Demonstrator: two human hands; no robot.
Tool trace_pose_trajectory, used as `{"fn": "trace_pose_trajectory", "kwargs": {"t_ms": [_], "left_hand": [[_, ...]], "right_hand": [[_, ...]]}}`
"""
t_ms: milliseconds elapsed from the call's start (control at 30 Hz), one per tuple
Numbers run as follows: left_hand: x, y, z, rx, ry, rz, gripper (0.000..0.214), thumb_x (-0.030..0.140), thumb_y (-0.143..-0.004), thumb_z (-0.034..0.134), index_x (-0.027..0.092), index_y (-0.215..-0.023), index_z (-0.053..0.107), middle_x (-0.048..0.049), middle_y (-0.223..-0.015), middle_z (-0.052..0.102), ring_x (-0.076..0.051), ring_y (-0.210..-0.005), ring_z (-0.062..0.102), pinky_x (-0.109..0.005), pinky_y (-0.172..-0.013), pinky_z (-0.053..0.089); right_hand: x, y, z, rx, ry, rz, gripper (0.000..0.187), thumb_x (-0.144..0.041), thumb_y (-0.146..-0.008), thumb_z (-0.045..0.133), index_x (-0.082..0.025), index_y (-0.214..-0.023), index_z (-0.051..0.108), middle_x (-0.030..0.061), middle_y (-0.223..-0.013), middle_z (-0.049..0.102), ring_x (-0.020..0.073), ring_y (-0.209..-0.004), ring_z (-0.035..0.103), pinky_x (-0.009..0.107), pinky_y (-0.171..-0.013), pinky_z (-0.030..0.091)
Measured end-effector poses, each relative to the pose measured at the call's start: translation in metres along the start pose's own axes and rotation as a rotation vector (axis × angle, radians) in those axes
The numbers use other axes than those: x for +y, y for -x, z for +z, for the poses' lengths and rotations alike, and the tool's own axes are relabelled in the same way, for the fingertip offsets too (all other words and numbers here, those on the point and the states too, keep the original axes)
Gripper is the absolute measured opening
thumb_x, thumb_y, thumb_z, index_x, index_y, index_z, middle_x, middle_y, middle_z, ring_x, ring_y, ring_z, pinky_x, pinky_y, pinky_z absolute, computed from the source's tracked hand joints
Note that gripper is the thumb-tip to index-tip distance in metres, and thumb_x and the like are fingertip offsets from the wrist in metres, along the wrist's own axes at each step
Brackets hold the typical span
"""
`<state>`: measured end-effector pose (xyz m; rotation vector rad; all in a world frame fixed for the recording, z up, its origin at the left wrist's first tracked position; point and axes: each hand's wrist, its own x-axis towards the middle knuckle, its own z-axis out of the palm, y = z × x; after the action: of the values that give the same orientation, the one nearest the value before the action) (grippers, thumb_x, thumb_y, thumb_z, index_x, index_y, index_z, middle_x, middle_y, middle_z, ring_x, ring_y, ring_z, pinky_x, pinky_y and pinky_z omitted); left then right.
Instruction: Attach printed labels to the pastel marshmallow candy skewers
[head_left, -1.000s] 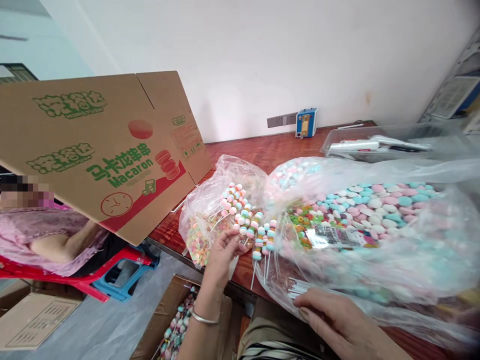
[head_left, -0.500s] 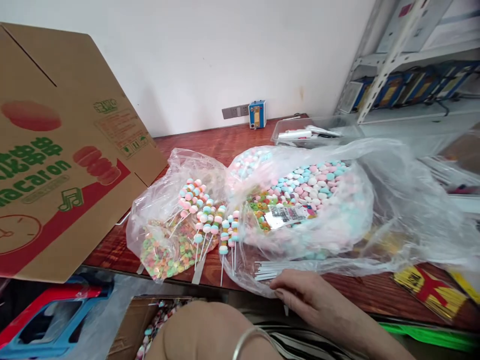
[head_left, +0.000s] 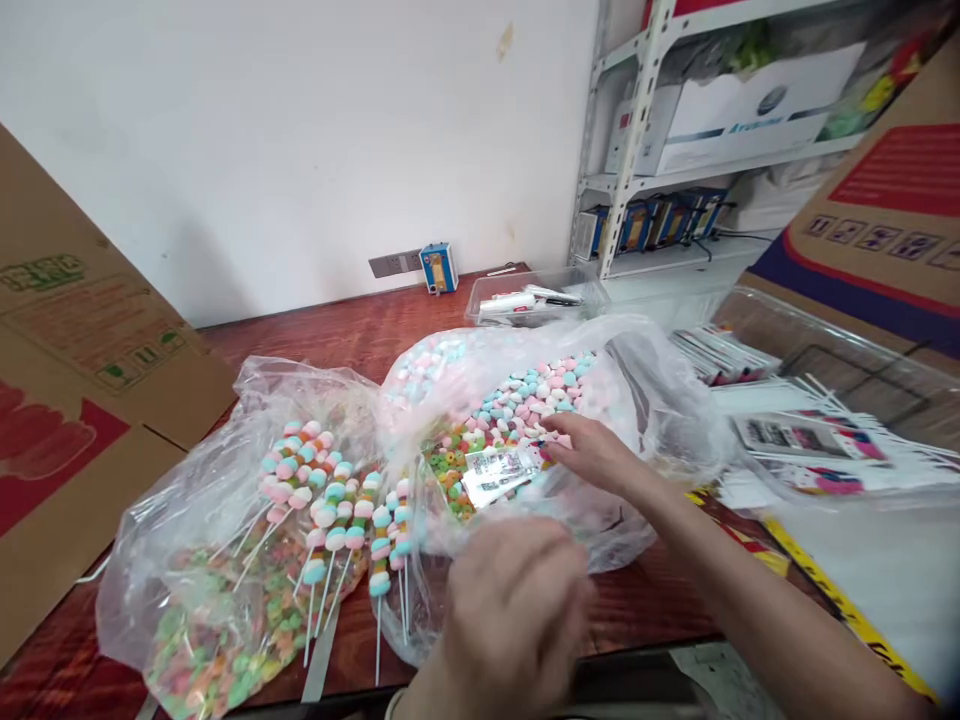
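My right hand (head_left: 592, 452) reaches over the plastic bag of pink, blue and white marshmallows (head_left: 536, 390), thumb and fingers apart with nothing seen between them. Below it, in front of the bag, my left hand (head_left: 517, 615) is blurred but looks curled into a fist; whatever it may hold is hidden. A printed white packet (head_left: 491, 475) lies on ring-shaped gummies (head_left: 442, 460) beside the marshmallows. Several finished candy skewers (head_left: 330, 515), marshmallows and gummies on white sticks, rest left of the hands, partly on a clear bag of gummies (head_left: 225, 620).
A cardboard box (head_left: 90, 330) stands at the left. Behind the bags are a clear tray with pens (head_left: 525, 300) and a small blue device (head_left: 439, 268). At right, a clear bin (head_left: 892, 370) holds printed packets and white sticks, before another carton (head_left: 877, 230) and metal shelving (head_left: 622, 180).
The view has swung right. My right hand has left the white sticks at the table's front edge and moved up over the marshmallows. My left hand has risen in front of the bag.
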<state>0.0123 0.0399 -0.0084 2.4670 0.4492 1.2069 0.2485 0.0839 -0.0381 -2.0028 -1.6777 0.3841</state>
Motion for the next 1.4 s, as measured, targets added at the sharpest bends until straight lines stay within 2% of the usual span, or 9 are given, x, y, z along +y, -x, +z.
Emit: {"fn": "trace_pose_trajectory", "kwargs": {"t_ms": [200, 367, 533, 700, 833, 1033, 1167, 1267, 1400], "left_hand": [[-0.08, 0.005, 0.04, -0.224, -0.29, -0.208, 0.01, 0.026, -0.09, 0.059, 0.019, -0.095, 0.064, -0.0071, -0.092, 0.069, -0.026, -0.092, 0.062, -0.046, -0.082, 0.048], [-0.098, 0.021, 0.034, -0.209, -0.268, -0.241, 0.011, 0.023, -0.089, 0.059, 0.02, -0.098, 0.065, -0.0076, -0.103, 0.07, -0.027, -0.103, 0.06, -0.049, -0.092, 0.041], [-0.083, 0.02, 0.031, -0.06, 0.056, -0.423, 0.013, 0.025, -0.088, 0.06, 0.023, -0.095, 0.07, -0.0092, -0.108, 0.07, -0.028, -0.11, 0.059, -0.047, -0.1, 0.039], [-0.048, -0.001, 0.048, 0.062, 1.088, -1.026, 0.033, 0.034, -0.079, 0.073, 0.021, -0.109, 0.068, -0.0127, -0.117, 0.068, -0.027, -0.104, 0.064, -0.039, -0.089, 0.049], [-0.047, -0.025, 0.059, 0.328, 1.637, -1.077, 0.036, 0.033, -0.078, 0.075, 0.021, -0.111, 0.064, -0.0103, -0.123, 0.064, -0.024, -0.111, 0.062, -0.037, -0.092, 0.049], [-0.063, -0.026, 0.063, 0.502, 1.531, -1.338, 0.026, 0.024, -0.079, 0.074, 0.012, -0.099, 0.063, -0.0149, -0.118, 0.064, -0.026, -0.104, 0.066, -0.036, -0.091, 0.051], [-0.057, -0.021, 0.049, 0.54, 1.453, -1.378, 0.04, 0.019, -0.076, 0.075, 0.016, -0.112, 0.058, -0.0143, -0.131, 0.059, -0.029, -0.108, 0.066, -0.039, -0.097, 0.05], [-0.051, -0.024, 0.038, 0.495, 1.435, -1.323, 0.045, 0.017, -0.076, 0.075, 0.016, -0.117, 0.057, -0.0143, -0.132, 0.059, -0.027, -0.113, 0.063, -0.037, -0.1, 0.048], [-0.051, -0.032, 0.042, 0.332, 1.573, -1.233, 0.044, 0.017, -0.077, 0.075, 0.013, -0.117, 0.058, -0.0164, -0.131, 0.06, -0.027, -0.117, 0.061, -0.036, -0.102, 0.046]], "right_hand": [[0.011, -0.01, 0.035, -0.003, 0.037, -0.026, 0.066, -0.021, -0.071, 0.072, -0.017, -0.134, 0.054, 0.0136, -0.12, 0.065, 0.0288, -0.109, 0.059, 0.034, -0.09, 0.043], [0.016, -0.01, 0.043, 0.042, 0.012, -0.029, 0.015, -0.02, -0.082, 0.06, -0.019, -0.091, 0.072, 0.0078, -0.092, 0.07, 0.0224, -0.09, 0.063, 0.03, -0.081, 0.044], [0.005, -0.011, 0.03, 0.121, -0.1, -0.109, 0.022, -0.019, -0.09, 0.049, -0.019, -0.093, 0.071, 0.0087, -0.107, 0.069, 0.0211, -0.099, 0.062, 0.03, -0.087, 0.044], [-0.032, 0.002, -0.006, 0.159, -0.218, -0.162, 0.024, -0.033, -0.094, 0.047, -0.022, -0.086, 0.066, 0.0008, -0.076, 0.067, 0.0168, -0.073, 0.062, 0.026, -0.069, 0.047], [-0.045, 0.007, -0.014, 0.054, -0.389, -0.167, 0.023, -0.035, -0.09, 0.05, -0.022, -0.077, 0.064, -0.0025, -0.07, 0.063, 0.0146, -0.067, 0.059, 0.023, -0.062, 0.045], [-0.012, -0.014, 0.02, 0.104, -0.369, -0.106, 0.019, -0.029, -0.081, 0.055, -0.022, -0.066, 0.065, -0.0019, -0.058, 0.062, 0.0174, -0.058, 0.06, 0.027, -0.058, 0.046], [-0.002, -0.018, 0.021, 0.265, -0.38, -0.089, 0.022, -0.027, -0.081, 0.053, -0.023, -0.084, 0.074, 0.0075, -0.1, 0.074, 0.0262, -0.1, 0.066, 0.04, -0.09, 0.048], [-0.009, -0.012, 0.01, 0.317, -0.44, -0.104, 0.024, -0.032, -0.085, 0.053, -0.024, -0.095, 0.074, 0.0074, -0.114, 0.071, 0.026, -0.111, 0.062, 0.041, -0.099, 0.044], [-0.021, -0.006, 0.002, 0.286, -0.559, -0.08, 0.026, -0.037, -0.088, 0.053, -0.023, -0.098, 0.071, 0.005, -0.097, 0.073, 0.0214, -0.088, 0.068, 0.034, -0.081, 0.053]]}}
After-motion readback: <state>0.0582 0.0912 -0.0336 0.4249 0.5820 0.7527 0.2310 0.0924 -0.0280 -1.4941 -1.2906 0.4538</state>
